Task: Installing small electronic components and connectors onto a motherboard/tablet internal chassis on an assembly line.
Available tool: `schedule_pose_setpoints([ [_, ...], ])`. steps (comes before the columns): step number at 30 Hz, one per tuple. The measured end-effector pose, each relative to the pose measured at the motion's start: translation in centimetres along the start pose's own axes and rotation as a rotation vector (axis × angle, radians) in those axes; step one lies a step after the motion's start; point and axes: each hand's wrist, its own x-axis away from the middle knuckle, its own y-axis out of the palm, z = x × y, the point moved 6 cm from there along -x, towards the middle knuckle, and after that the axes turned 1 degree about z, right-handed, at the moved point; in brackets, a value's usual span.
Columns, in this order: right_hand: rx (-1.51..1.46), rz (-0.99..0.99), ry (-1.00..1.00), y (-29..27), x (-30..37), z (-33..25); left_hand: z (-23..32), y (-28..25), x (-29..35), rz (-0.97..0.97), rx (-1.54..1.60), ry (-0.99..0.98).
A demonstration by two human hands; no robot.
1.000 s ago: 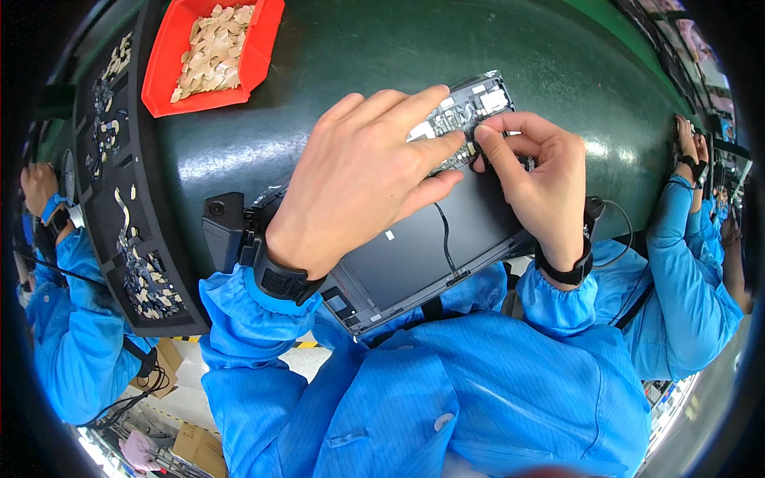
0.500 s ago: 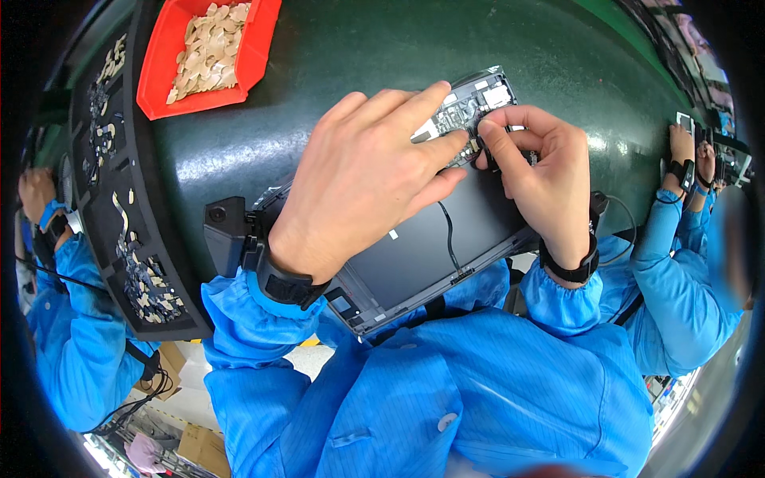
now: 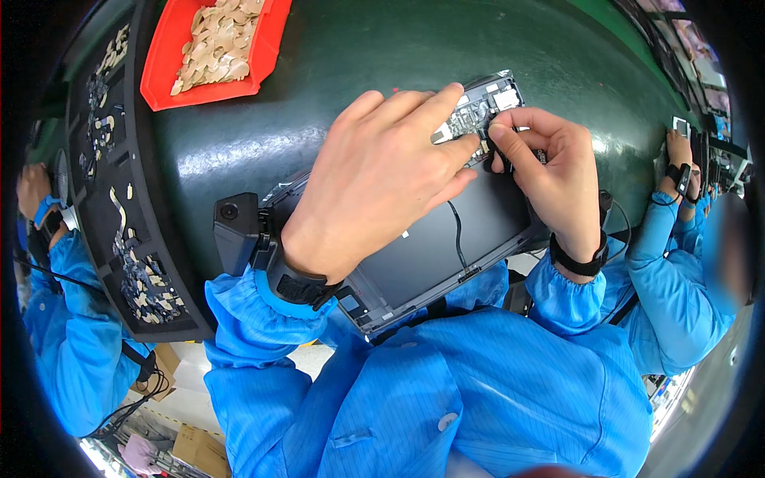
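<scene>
An opened laptop base (image 3: 426, 259) lies at a slant in front of me, its dark flat panel facing up. A circuit board (image 3: 472, 118) with silver and white parts fills its far end. My left hand (image 3: 382, 175) reaches over the base, fingers stretched out and apart, the fingertips at the board. My right hand (image 3: 558, 175) pinches at the board's near right side with thumb and index finger. Whatever lies in that pinch is too small or hidden to name. A thin black cable (image 3: 457, 227) runs over the panel to the near edge.
A red bin (image 3: 151, 76) of beige flat pieces stands at the far left of the green table (image 3: 351, 40). A black compartment tray (image 3: 155, 207) with small parts lies along the left. Co-workers in blue sleeves (image 3: 673, 271) are at both sides.
The whole view has shifted slightly, with hands and laptop base a little further right in it. Both hands keep nearly the same pose at the board.
</scene>
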Motion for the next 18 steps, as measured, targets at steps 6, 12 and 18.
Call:
schedule_pose_setpoints([
  [6, -0.012, 0.018, -0.008, 0.5, 0.23, -0.44, -0.05, 0.08, 0.01, -0.014, -0.008, -0.004],
  [12, -0.015, 0.013, -0.018, 0.4, 0.14, -0.37, -0.04, 0.26, -0.14, 0.007, 0.002, 0.0],
  [18, 0.024, 0.002, -0.042, 0.28, -0.15, -0.48, 0.08, 0.31, -0.51, 0.007, -0.023, -0.002],
])
